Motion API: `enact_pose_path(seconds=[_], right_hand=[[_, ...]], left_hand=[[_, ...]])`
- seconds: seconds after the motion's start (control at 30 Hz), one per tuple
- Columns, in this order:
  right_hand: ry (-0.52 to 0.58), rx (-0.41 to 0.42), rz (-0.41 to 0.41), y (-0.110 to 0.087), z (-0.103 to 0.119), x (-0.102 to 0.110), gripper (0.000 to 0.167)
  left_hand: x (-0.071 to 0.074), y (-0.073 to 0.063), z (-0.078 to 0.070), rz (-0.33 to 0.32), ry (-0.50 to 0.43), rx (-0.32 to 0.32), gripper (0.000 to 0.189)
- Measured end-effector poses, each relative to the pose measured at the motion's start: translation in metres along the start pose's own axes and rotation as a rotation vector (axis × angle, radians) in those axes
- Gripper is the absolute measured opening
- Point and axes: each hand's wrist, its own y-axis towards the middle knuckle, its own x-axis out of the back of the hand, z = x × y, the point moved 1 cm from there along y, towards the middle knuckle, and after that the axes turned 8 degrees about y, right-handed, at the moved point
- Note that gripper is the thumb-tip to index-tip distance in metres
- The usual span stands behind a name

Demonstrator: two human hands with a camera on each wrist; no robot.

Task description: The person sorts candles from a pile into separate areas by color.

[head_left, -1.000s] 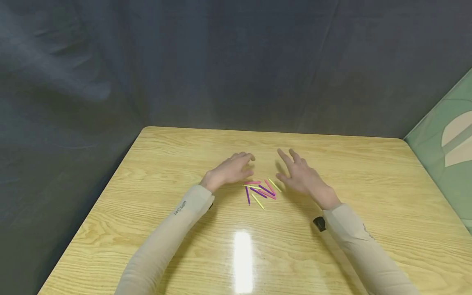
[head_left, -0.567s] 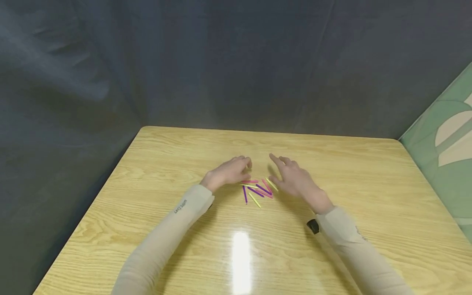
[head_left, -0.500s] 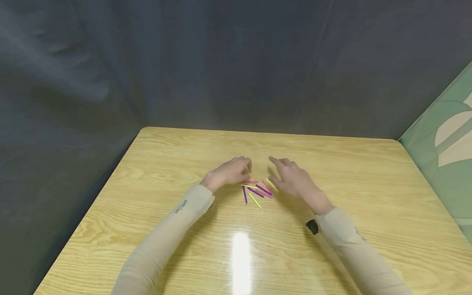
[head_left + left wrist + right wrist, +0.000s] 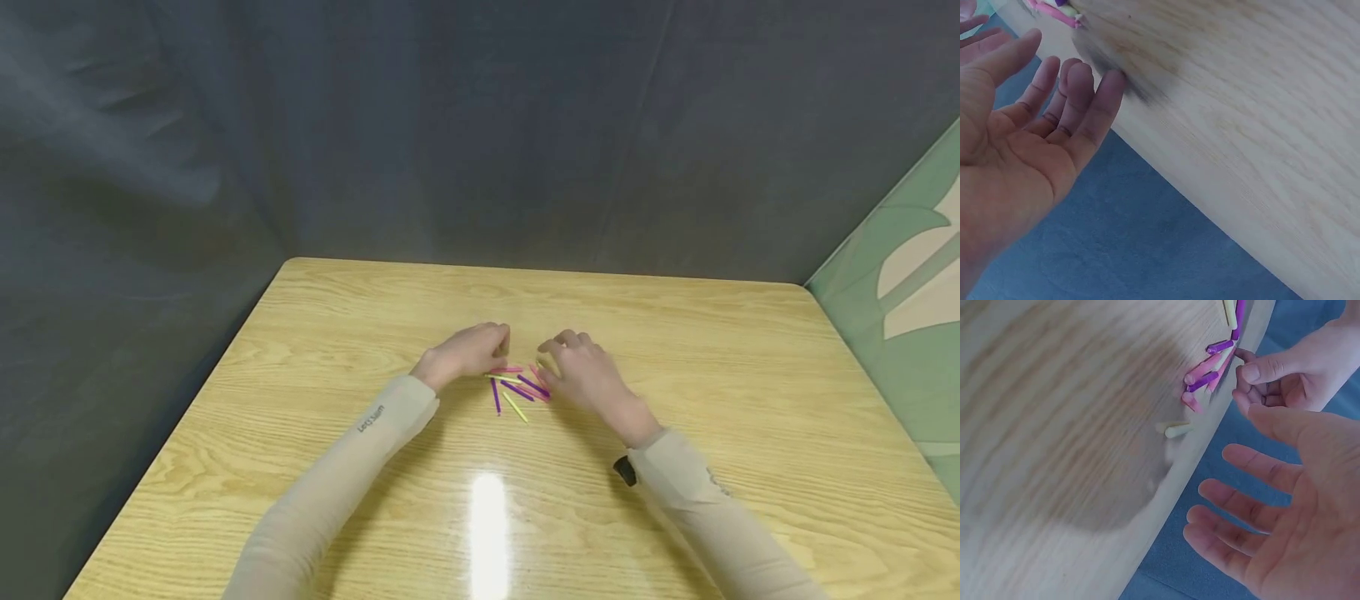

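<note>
- The right grip [image 4: 588, 375] has its fingers bent and apart, with nothing visible in the palm; it hangs over the right edge of the pile. If those fingers drop unevenly, they could nudge a stick away rather than gather it.
- The left grip [image 4: 468, 350] has loosely curved fingers and also looks empty; whether its fingertips touch a stick, I cannot tell. A small slip there could shove the pink stick [image 4: 508, 369] just beside them.
- The yellow stick [image 4: 1177, 430] nearest the right grip is partly hidden from the head view by that hand, so a blind reach could miss it or send it rolling, if it is round.
- The coloured sticks [image 4: 517, 391], pink, yellow and purple, lie loose on the worktop [image 4: 375, 317] between and in front of both hands. Several cross or crowd together, so pulling one could drag its neighbours or bring up two at once.
- A yellow stick [image 4: 515, 407] lies at the near side of the pile, and a sweeping forearm or sleeve [image 4: 397, 417] might brush it out of place.
- Farther out, bright glare [image 4: 489, 533] marks a shiny surface; low friction could let a knocked stick slide farther than intended.
</note>
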Motion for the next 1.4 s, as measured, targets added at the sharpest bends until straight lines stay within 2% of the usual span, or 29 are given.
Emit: enact_pose_path(seconds=[0.33,0.53,0.97,1.4], right_hand=[[0.017,0.003,-0.035,-0.003,0.003,-0.004,0.033],[0.016,0.012,-0.048,-0.004,0.002,-0.008,0.032],[-0.004,0.049,-0.09,-0.008,-0.001,-0.015,0.029],[0.011,0.048,-0.132,-0.011,-0.002,-0.019,0.024]], left_hand=[[-0.002,-0.001,0.0,0.037,-0.038,0.006,0.018],[-0.004,0.001,0.001,0.037,-0.012,0.007,0.014],[-0.008,0.002,0.004,0.021,0.04,0.011,0.01],[-0.009,0.003,0.005,-0.013,0.036,-0.029,0.01]])
